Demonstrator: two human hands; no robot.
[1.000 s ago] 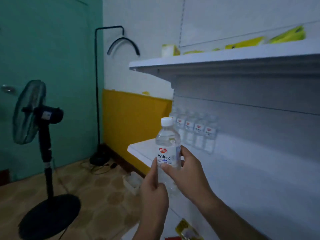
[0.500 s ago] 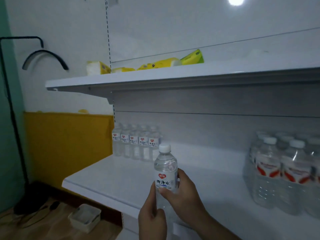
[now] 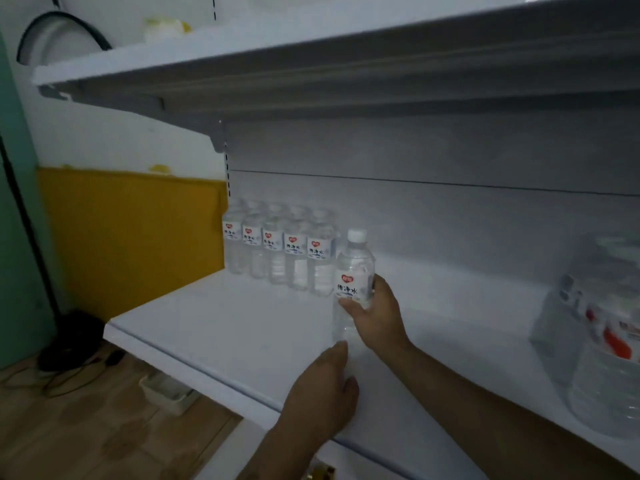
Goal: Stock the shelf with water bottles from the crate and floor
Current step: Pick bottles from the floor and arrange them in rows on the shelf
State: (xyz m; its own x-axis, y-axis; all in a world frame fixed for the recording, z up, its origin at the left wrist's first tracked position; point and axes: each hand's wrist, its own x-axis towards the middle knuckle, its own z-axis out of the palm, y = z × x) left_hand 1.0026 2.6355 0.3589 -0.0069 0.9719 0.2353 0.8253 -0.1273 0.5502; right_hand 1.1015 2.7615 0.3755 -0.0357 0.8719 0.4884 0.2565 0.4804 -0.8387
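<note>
My right hand [image 3: 375,315] grips a clear water bottle [image 3: 353,271] with a white cap and a red-and-white label, upright over the white shelf [image 3: 225,327]. It stands just right of a row of several like bottles [image 3: 277,251] at the back left of the shelf. My left hand [image 3: 323,393] is below the bottle's base, its fingers loosely extended; whether a fingertip touches the bottle I cannot tell.
Larger wrapped bottles [image 3: 602,341] stand at the shelf's right end. An upper shelf [image 3: 242,53] overhangs close above. On the wooden floor at the left lie a small white tray [image 3: 166,393], a black lamp base [image 3: 69,337] and cables.
The bottle has moved forward and up to the row of bottles on the shelf. My left hand has come off the bottle's side and dropped below it. The view has moved closer.
</note>
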